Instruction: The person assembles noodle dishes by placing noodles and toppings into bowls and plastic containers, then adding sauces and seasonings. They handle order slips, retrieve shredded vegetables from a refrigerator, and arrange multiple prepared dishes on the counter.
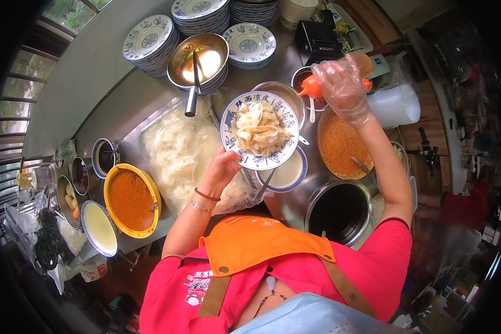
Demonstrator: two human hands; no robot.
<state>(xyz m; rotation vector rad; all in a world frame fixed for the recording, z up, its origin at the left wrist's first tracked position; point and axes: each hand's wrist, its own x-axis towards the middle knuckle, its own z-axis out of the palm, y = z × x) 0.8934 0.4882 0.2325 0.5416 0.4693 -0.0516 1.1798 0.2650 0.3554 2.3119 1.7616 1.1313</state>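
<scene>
My left hand [222,168], bare with a bracelet at the wrist, grips the near-left rim of a blue-and-white plate [271,161]. Wide pale noodles [261,127] are heaped in the middle of the plate. In a clear plastic glove, my right hand [341,91] is closed around a squeeze bottle with an orange nozzle [311,87]. The bottle lies tilted, nozzle toward the left, beyond and right of the plate. Part of it is hidden behind my fingers. Below the nozzle stands a small bowl of dark red sauce [301,77] with a white spoon.
Left of the plate lies a tray of pale noodles [181,147]. Orange sauce fills a yellow bowl [156,189] and a basin [339,142]. A pot of dark liquid [339,214] stands near me. Stacked plates [150,36] and a steel pan [175,61] are at the back.
</scene>
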